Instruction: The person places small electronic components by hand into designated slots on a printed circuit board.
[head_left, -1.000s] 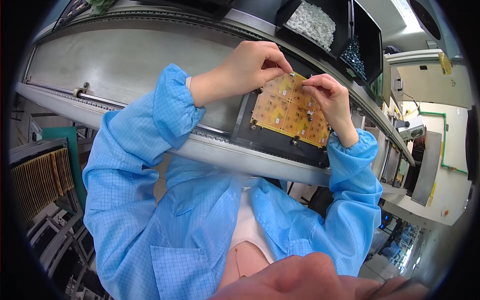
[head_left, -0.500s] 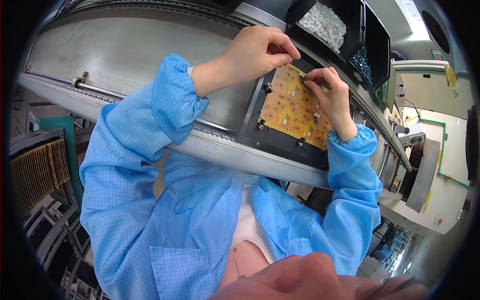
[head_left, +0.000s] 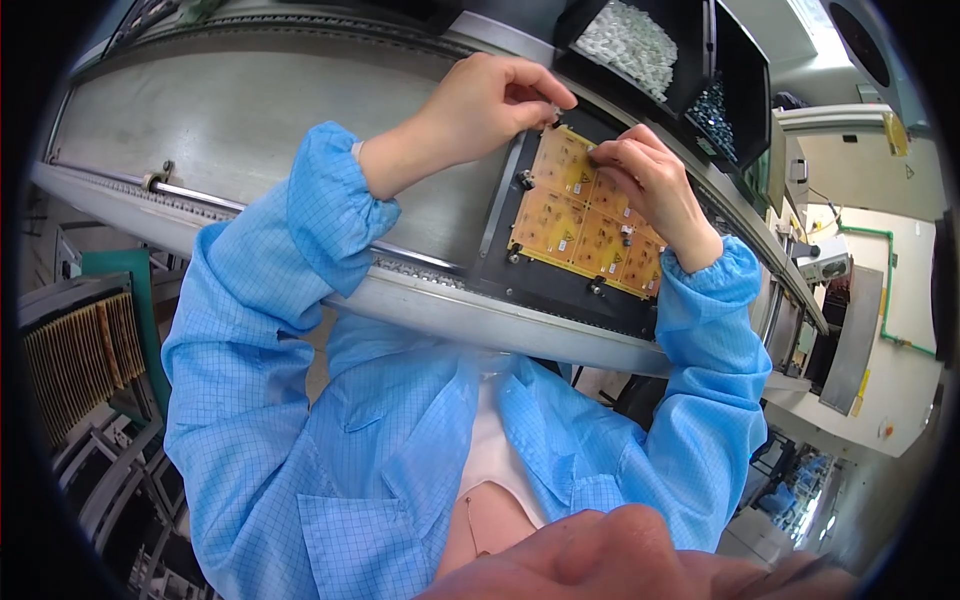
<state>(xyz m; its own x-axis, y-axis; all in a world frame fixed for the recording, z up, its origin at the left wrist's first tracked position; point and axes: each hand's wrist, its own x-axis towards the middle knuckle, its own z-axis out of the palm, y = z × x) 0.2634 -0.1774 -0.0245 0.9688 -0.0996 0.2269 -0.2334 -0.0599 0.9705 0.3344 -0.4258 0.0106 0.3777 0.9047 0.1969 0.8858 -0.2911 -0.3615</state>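
A yellow-orange circuit board panel (head_left: 560, 222), divided into several sections, lies in a black carrier frame (head_left: 490, 268) with small dark clips round its edge. At the far left corner of the panel, my left hand (head_left: 490, 105) curls its thumb and index finger beside a dark clip (head_left: 557, 119). Whatever its fingertips hold is too small to make out. My right hand (head_left: 655, 190) is over the far side of the panel with bent fingers pressed together, their tips close to the board surface. The fingers hide what lies between them.
Beyond the carrier stand black bins, one with white small parts (head_left: 630, 48), another with dark bluish parts (head_left: 710, 115). A metal conveyor rail (head_left: 420, 308) runs along the near side. A rack of brown boards (head_left: 80, 345) stands at lower left.
My right hand has tilted over, and its fingertips now hide the small dark part seen between them before. A dark clip now shows by my left fingertips. The whole view has shifted slightly.
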